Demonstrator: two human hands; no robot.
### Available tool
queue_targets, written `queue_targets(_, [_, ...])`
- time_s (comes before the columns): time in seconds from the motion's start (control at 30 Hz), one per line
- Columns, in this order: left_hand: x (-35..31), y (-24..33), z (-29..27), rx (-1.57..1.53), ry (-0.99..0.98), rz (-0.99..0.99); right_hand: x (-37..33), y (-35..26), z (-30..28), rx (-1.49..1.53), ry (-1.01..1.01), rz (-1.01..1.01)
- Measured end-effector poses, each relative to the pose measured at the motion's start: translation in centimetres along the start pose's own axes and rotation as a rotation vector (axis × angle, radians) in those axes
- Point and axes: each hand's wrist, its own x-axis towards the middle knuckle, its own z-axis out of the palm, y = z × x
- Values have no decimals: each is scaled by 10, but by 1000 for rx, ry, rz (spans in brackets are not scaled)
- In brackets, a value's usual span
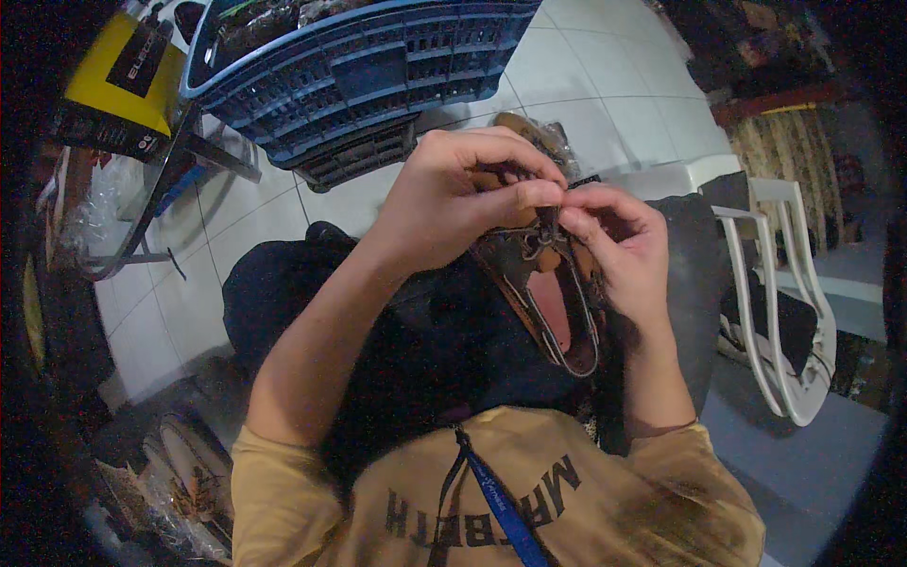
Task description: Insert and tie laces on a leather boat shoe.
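A brown leather boat shoe (557,317) with a pinkish insole rests over my lap, its heel toward me. Dark laces (545,248) cross at the top of its opening. My left hand (477,184) comes over the shoe's front from the left, thumb and forefinger pinched on the lace. From the right, my right hand (625,246) pinches the lace too, and its fingertips meet those of my left hand just above the shoe. The lace ends between the fingers are mostly hidden. Part of the shoe's toe is covered by my left hand.
Ahead stands a blue plastic crate (368,80) above a black crate (364,156). A yellow and black box (128,71) is at the far left. A white plastic chair (803,397) stands right. More shoes (184,463) lie at lower left. A blue lanyard (505,510) hangs over my shirt.
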Motion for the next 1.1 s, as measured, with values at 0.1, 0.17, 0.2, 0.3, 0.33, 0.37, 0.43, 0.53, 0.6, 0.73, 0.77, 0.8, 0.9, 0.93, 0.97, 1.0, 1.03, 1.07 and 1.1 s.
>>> queue_targets(0.1, [0,-1,-1,-18,-4,9,1,1,-2,20,-20,24])
queue_targets(0.17, [0,-1,-2,-33,-10,11,2,1,-5,36,-39,37])
queue_targets(0.2, [0,1,-2,-32,-13,16,2,3,-5,37,-52,37])
queue_targets(0.3, [0,0,-2,-27,-17,29,1,3,-6,26,-61,35])
queue_targets(0.33, [0,0,-2,-19,-15,36,1,2,-5,18,-59,31])
queue_targets(0.37, [1,1,-2,-20,-16,36,1,1,-4,17,-59,32])
queue_targets(0.43, [1,2,-2,5,-11,84,1,-1,-2,19,-35,10])
queue_targets(0.53, [1,6,-1,-40,-13,68,1,4,-2,-50,-3,-64])
queue_targets(0.6, [1,6,-3,-32,-18,77,-1,0,0,-50,0,-54])
queue_targets(0.73, [0,11,-3,-45,-38,-12,-1,1,1,-28,22,-61])
queue_targets(0.77, [0,10,-3,-45,-38,-12,-1,1,1,-28,22,-61])
queue_targets(0.8, [1,10,-3,-50,-38,2,-2,0,3,-8,32,-63])
queue_targets(0.9, [0,7,-3,-49,-33,8,-3,1,5,19,42,-62])
queue_targets(0.93, [-1,6,-2,-46,-31,0,-4,1,5,23,45,-59])
queue_targets(0.97, [0,7,-2,-47,-32,0,-4,2,6,22,46,-59])
queue_targets(1.0, [0,9,-2,-45,-35,-15,-5,3,6,15,58,-57])
queue_targets(1.03, [0,10,-3,-44,-36,-33,-5,4,6,8,69,-54])
queue_targets(1.07, [-1,8,-1,-45,-36,-34,-5,5,7,8,68,-52])
queue_targets(1.1, [0,4,1,-55,-6,-4,-4,6,9,3,90,-70])
